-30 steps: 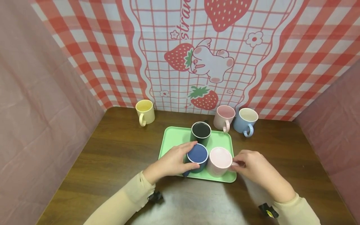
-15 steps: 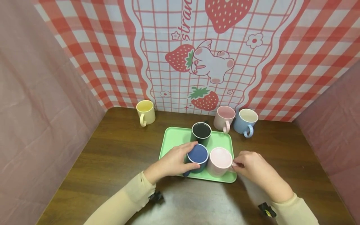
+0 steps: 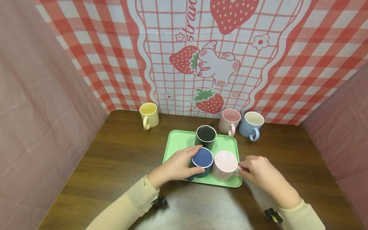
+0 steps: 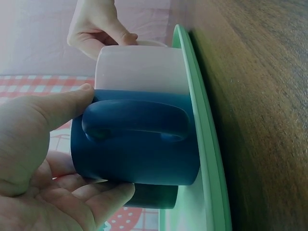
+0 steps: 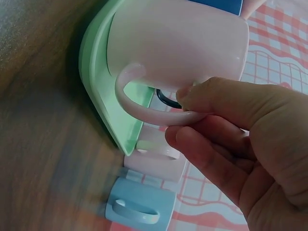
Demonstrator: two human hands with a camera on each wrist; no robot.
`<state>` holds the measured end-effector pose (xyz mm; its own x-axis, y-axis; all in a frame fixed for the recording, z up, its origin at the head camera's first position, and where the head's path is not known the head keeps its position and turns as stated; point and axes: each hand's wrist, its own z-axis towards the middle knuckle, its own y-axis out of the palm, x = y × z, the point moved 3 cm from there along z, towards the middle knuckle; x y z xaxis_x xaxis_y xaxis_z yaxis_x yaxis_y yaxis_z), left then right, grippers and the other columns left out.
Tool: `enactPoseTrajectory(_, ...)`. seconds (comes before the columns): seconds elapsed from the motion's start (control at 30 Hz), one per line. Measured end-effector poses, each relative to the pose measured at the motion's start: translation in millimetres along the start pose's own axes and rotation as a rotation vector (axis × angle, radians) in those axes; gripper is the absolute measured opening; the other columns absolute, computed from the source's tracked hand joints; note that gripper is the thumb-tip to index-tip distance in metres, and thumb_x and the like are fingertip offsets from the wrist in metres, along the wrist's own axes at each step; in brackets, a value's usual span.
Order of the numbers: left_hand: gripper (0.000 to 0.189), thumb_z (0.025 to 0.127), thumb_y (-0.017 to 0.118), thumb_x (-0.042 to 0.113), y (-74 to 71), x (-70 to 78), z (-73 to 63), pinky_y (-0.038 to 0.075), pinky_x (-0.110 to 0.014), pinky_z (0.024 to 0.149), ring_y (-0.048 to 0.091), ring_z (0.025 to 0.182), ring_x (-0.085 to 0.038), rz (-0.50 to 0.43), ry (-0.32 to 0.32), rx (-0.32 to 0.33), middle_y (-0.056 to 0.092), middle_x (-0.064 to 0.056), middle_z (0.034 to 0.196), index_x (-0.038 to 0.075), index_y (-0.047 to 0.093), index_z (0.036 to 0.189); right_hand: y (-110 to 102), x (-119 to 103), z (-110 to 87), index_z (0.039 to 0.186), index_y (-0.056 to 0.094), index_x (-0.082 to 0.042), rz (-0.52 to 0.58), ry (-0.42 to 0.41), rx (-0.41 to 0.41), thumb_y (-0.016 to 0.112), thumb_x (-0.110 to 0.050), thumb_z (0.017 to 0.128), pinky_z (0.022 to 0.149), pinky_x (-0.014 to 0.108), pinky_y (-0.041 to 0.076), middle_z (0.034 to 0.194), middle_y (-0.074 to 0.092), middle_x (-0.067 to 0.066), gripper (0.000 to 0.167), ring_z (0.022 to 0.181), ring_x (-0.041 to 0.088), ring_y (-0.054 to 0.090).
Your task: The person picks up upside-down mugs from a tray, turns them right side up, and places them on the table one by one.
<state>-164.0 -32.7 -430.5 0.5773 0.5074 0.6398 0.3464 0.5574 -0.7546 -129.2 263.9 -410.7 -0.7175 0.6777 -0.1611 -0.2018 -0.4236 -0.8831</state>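
Note:
A green tray (image 3: 178, 140) bears a black mug (image 3: 205, 137), a navy blue mug (image 3: 202, 159) and a pale pink mug (image 3: 225, 166), all upright. My left hand (image 3: 179, 163) holds the navy mug around its side, thumb near the front and fingers behind. In the left wrist view the handle (image 4: 137, 115) of that mug faces the wrist, and the pink mug stands right behind it. My right hand (image 3: 258, 172) pinches the pink mug's handle (image 5: 144, 113) near its top between thumb and forefinger. The black mug is partly hidden behind the navy one.
Toward the back of the wooden table (image 3: 123, 153), a yellow mug (image 3: 149, 115) stands left. A second pink mug (image 3: 229, 121) and a light blue mug (image 3: 251, 125) stand right, close together. A checked strawberry cloth (image 3: 218, 64) hangs behind; pink curtains (image 3: 43, 111) border both sides.
My right fingertips have shifted slightly to the right on the pink mug's handle. The left hand, the mugs and the tray stay where they were.

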Motion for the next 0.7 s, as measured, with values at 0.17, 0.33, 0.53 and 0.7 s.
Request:
enactPoseTrajectory(0.17,0.086,0.097,0.085,0.035,-0.3,0.5,-0.3,0.042,-0.046,0.125,0.052,0.151,-0.033,0.001,-0.002,0.003,0.052,-0.02,0.164,-0.004,0.045,0.162,-0.9,0.3,-0.2,0.077,0.076,-0.017,0.006,0.008,0.003,0.096,0.001,0.07,0.052,0.028,0.045,0.07,0.053,-0.015,0.028,0.062,0.0,0.047)
enactPoseTrajectory(0.33,0.087,0.097,0.086,0.035,0.4,-0.8,-0.1,0.042,-0.046,0.125,0.052,0.151,-0.032,-0.007,-0.002,0.008,0.051,-0.02,0.164,-0.005,0.045,0.162,-0.9,0.4,-0.6,0.078,0.077,-0.017,0.013,0.022,0.004,0.096,0.001,0.071,0.053,0.027,0.046,0.071,0.053,-0.016,0.027,0.064,-0.001,0.047)
enactPoseTrajectory(0.53,0.086,0.097,0.086,0.035,2.4,-2.9,-0.3,0.042,-0.046,0.125,0.053,0.15,-0.033,-0.021,-0.005,0.012,0.052,-0.02,0.164,-0.004,0.045,0.162,-0.8,1.0,-1.5,0.077,0.075,-0.017,0.011,0.02,0.012,0.096,0.001,0.07,0.053,0.027,0.046,0.072,0.052,-0.016,0.029,0.064,-0.001,0.046)
enactPoseTrajectory(0.7,0.087,0.096,0.086,0.035,3.3,-3.3,-0.7,0.042,-0.046,0.124,0.053,0.15,-0.032,-0.027,-0.01,0.016,0.051,-0.02,0.164,-0.004,0.045,0.163,-0.2,0.9,-1.9,0.077,0.074,-0.018,-0.001,0.016,0.024,0.096,0.001,0.071,0.052,0.027,0.045,0.07,0.052,-0.016,0.029,0.062,0.0,0.046)
